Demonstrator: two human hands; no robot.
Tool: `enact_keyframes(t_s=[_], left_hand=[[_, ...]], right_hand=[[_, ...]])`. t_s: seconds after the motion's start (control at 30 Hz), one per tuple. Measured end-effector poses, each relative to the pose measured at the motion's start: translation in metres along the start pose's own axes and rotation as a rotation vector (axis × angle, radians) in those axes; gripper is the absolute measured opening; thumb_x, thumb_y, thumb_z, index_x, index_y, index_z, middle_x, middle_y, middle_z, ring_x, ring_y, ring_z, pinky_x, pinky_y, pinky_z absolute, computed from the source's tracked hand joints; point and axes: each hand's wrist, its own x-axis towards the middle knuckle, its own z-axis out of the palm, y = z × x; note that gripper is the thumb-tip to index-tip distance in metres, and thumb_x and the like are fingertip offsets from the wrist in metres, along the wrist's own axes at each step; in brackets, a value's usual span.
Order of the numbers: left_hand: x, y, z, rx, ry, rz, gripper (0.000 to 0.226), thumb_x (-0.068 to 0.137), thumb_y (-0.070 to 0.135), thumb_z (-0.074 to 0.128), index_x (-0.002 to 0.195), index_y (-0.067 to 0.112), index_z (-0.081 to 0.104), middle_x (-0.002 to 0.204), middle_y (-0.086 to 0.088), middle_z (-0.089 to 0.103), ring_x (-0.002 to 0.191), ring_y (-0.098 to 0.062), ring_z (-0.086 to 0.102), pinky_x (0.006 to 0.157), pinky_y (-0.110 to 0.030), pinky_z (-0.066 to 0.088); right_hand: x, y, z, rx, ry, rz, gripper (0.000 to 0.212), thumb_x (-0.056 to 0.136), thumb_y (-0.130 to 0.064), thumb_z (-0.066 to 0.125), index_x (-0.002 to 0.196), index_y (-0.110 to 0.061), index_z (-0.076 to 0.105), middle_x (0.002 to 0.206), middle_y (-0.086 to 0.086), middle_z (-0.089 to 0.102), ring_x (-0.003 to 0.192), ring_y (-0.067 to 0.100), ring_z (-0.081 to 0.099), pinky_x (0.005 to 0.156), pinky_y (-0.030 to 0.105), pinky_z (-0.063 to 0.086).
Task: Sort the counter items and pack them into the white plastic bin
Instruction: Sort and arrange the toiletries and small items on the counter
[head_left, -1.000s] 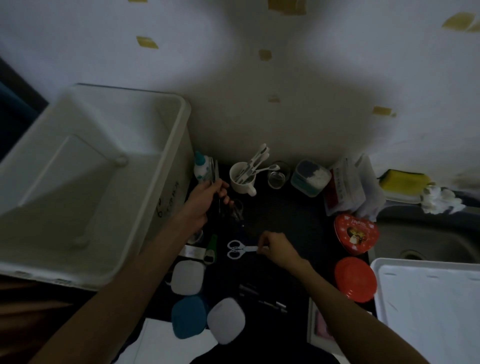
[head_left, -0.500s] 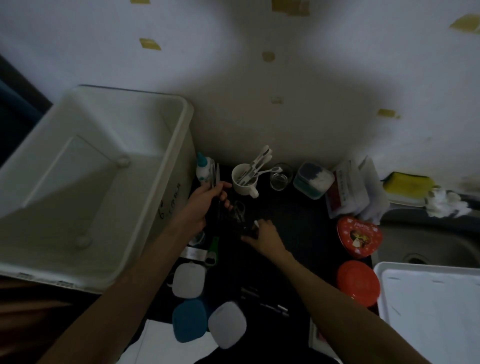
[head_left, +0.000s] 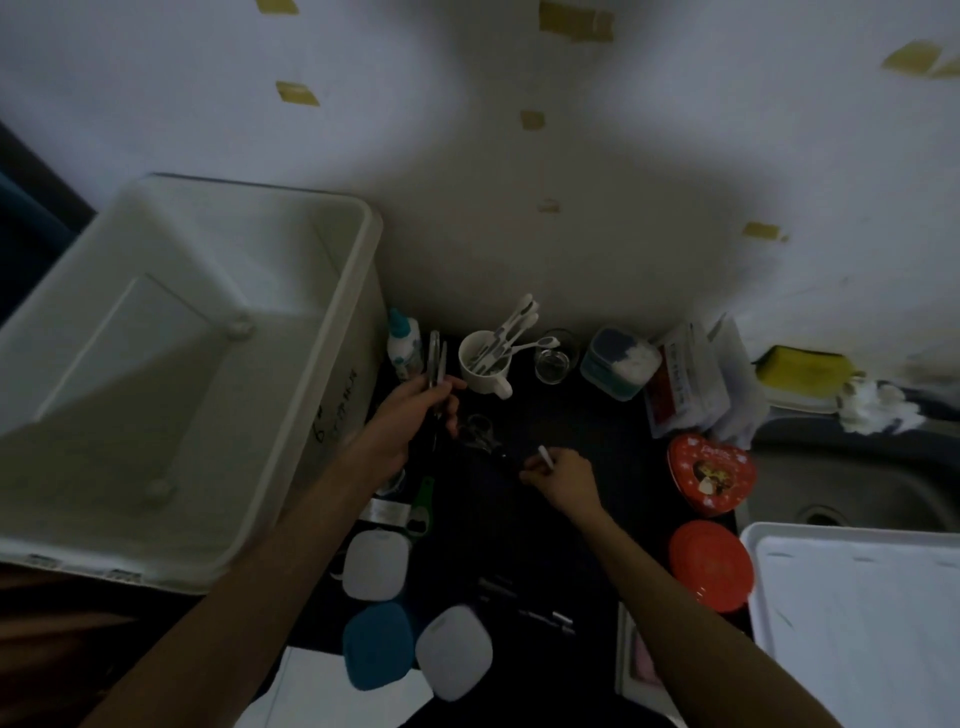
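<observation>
- On the dark worktop (head_left: 571, 415), beside the white plastic bin (head_left: 156, 364): left hand (head_left: 410, 421) curled around a bundle of slim metal tools (head_left: 436, 358), tips pointing up and away from the grip.
- Just right of that grip: right hand (head_left: 563, 475) pinching a small white-tipped item (head_left: 544, 453); what it is, too dark to tell.
- Between the two grips: dark scissors (head_left: 480, 431) lying on the worktop.
- Beyond the left grip: glue bottle (head_left: 404, 343) against the bin wall, white mug (head_left: 485, 364) holding utensils.
- Left of the left grip: the bin, interior bare.
- Below the grips, nearer the body: two white lids (head_left: 376, 564) and a blue lid (head_left: 378, 644).
- Far right of the right grip: heart-shaped red tin (head_left: 709, 473), round red lid (head_left: 711, 566).
</observation>
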Motion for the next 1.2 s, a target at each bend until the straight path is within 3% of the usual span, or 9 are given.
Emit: enact_keyframes(t_s=[0.3,0.5,0.6,0.7,0.8,0.9,1.03,1.13,1.2], left_hand=[[0.008,-0.012,0.026,0.347,-0.05,0.069,0.02,0.103,0.016,0.046,0.095,0.011,0.064,0.063,-0.001,0.051,0.057,-0.015,0.052,0.061,-0.029,0.047],[0.003,-0.012,0.06,0.167,-0.196,-0.049,0.022,0.103,0.016,0.044,0.103,0.001,0.06,0.084,-0.014,0.068,0.07,-0.02,0.067,0.059,-0.028,0.048],[-0.007,-0.01,0.078,-0.048,-0.375,-0.179,0.033,0.103,0.027,0.043,0.103,0.0,0.062,0.097,-0.021,0.069,0.084,-0.029,0.069,0.074,-0.034,0.055],[-0.013,-0.014,0.089,-0.094,-0.504,-0.217,0.048,0.101,0.043,0.042,0.101,-0.001,0.062,0.095,-0.02,0.069,0.081,-0.031,0.069,0.071,-0.035,0.051],[-0.015,-0.022,0.091,-0.114,-0.518,-0.181,0.03,0.092,0.031,0.062,0.102,0.003,0.058,0.08,-0.01,0.063,0.068,-0.021,0.06,0.062,-0.029,0.048],[-0.013,-0.029,0.087,-0.126,-0.47,-0.161,0.012,0.096,0.016,0.058,0.1,0.005,0.054,0.071,-0.005,0.053,0.066,-0.019,0.056,0.064,-0.029,0.047],[-0.013,-0.033,0.088,-0.156,-0.391,-0.15,0.015,0.093,0.021,0.06,0.093,0.007,0.055,0.07,-0.004,0.055,0.068,-0.02,0.06,0.069,-0.032,0.049],[-0.013,-0.036,0.091,-0.176,-0.312,-0.186,0.028,0.094,0.025,0.06,0.11,0.002,0.064,0.096,-0.012,0.072,0.09,-0.027,0.069,0.088,-0.04,0.054],[-0.013,-0.035,0.092,-0.209,-0.307,-0.211,0.04,0.095,0.032,0.059,0.125,0.005,0.061,0.118,-0.018,0.068,0.109,-0.034,0.065,0.098,-0.046,0.05]], right_hand=[[-0.027,-0.02,-0.093,0.054,0.166,-0.229,0.019,0.086,-0.035,0.072,0.081,-0.017,0.077,0.073,0.0,0.071,0.065,0.008,0.061,0.056,0.015,0.042],[-0.045,-0.057,-0.128,0.208,-0.015,-0.382,0.027,0.088,-0.046,0.066,0.076,-0.025,0.076,0.077,0.0,0.074,0.066,0.01,0.056,0.066,0.028,0.041],[-0.044,-0.071,-0.126,0.206,0.016,-0.391,0.029,0.089,-0.043,0.066,0.074,-0.019,0.075,0.065,0.002,0.067,0.057,0.008,0.049,0.058,0.025,0.038],[-0.042,-0.076,-0.122,0.182,0.081,-0.365,0.028,0.09,-0.038,0.067,0.079,-0.015,0.077,0.066,0.006,0.069,0.053,0.006,0.05,0.056,0.025,0.04],[-0.042,-0.075,-0.119,0.205,0.154,-0.328,0.029,0.09,-0.041,0.065,0.095,-0.014,0.076,0.079,-0.001,0.072,0.068,0.006,0.062,0.064,0.022,0.047],[-0.042,-0.077,-0.119,0.305,0.196,-0.254,0.032,0.101,-0.035,0.047,0.105,-0.014,0.07,0.088,0.001,0.064,0.073,0.006,0.056,0.062,0.017,0.041],[-0.059,-0.081,-0.125,0.693,0.0,-0.196,0.032,0.105,-0.021,0.04,0.1,-0.012,0.071,0.095,0.005,0.058,0.084,0.013,0.055,0.075,0.026,0.05],[-0.071,-0.083,-0.125,0.794,-0.168,-0.251,0.025,0.101,-0.017,0.049,0.105,-0.004,0.07,0.096,0.006,0.068,0.092,0.019,0.066,0.085,0.033,0.057],[-0.073,-0.083,-0.122,0.696,-0.186,-0.287,0.023,0.1,-0.017,0.051,0.106,-0.007,0.071,0.102,0.01,0.072,0.096,0.021,0.07,0.087,0.03,0.057]])
